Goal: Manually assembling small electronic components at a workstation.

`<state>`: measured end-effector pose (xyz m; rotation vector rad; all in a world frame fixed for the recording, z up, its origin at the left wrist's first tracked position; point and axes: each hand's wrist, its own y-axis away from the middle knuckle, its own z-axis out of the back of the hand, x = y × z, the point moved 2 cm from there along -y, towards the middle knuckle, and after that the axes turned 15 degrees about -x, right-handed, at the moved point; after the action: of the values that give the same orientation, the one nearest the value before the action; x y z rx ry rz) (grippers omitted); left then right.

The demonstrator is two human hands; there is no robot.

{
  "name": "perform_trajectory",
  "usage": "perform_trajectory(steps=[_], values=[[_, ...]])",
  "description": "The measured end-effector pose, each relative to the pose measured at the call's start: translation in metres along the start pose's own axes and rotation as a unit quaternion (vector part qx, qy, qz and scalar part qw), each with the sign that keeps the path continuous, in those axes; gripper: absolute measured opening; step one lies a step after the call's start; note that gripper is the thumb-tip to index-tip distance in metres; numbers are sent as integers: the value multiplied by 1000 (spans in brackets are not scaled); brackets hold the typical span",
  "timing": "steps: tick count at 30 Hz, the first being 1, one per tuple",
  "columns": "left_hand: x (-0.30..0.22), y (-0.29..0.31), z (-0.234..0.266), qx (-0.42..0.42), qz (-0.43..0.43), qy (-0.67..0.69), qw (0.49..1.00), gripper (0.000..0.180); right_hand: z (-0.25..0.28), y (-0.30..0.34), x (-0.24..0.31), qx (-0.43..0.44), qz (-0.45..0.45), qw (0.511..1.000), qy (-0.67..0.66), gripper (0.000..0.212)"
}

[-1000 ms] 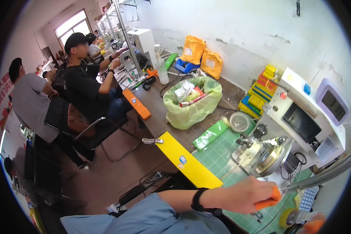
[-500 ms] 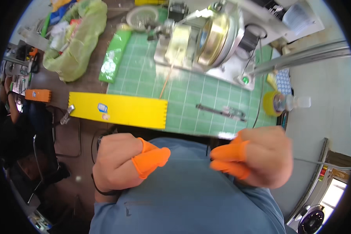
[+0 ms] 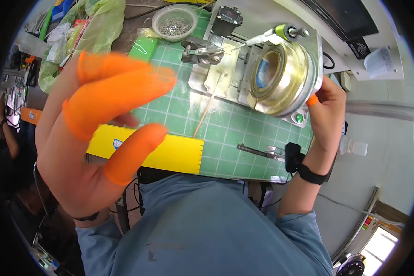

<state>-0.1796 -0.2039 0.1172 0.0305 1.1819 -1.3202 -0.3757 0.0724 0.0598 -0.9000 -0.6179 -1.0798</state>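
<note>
My left hand [image 3: 85, 124], in orange finger cots, is raised at the left above the yellow strip [image 3: 181, 154]. Its fingers and thumb are spread with nothing between them. My right hand [image 3: 329, 117] reaches behind the right side of a bench machine, beside its round brass-coloured ring [image 3: 280, 80]. An orange cot shows on its thumb; the other fingers are hidden behind the machine, so any grip cannot be seen. Left of the ring, a pale block [image 3: 221, 69] sits by a metal toggle clamp [image 3: 202, 51]. A thin wooden stick [image 3: 204, 112] slants down from the block.
A green gridded cutting mat [image 3: 230, 124] covers the bench. On it lies a slim dark metal tool [image 3: 257, 151]. A bowl of small metal parts [image 3: 174, 23], a green packet [image 3: 143, 48] and a pale plastic bag [image 3: 101, 27] are at the far left. A green button [image 3: 299, 118] sits below the ring.
Both hands were closed near my torso. My left hand has risen leftward and opened; my right hand has reached up to the machine's right side. The view has shifted.
</note>
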Motion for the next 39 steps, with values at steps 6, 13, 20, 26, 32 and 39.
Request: perform_trajectory(steps=[6,13,20,26,32,39], values=[[22,-54,-36,69,-156,-54,984,35,-34,-1,-26,56,-154,962,-219,27],[28,-60,-86,18,-205,-52,977,28,-37,-1,-10,102,-21,980,-167,55],[31,-44,-105,-29,-239,13,970,24,-39,5,-21,65,-94,963,-244,46],[30,-45,-68,17,-261,-123,957,18,-7,4,-22,19,-45,992,-119,17],[28,-8,-40,113,65,-35,991,9,8,8,-10,-11,58,998,-31,12],[54,-35,-55,75,-159,-178,968,23,5,9,0,-55,102,990,83,15]])
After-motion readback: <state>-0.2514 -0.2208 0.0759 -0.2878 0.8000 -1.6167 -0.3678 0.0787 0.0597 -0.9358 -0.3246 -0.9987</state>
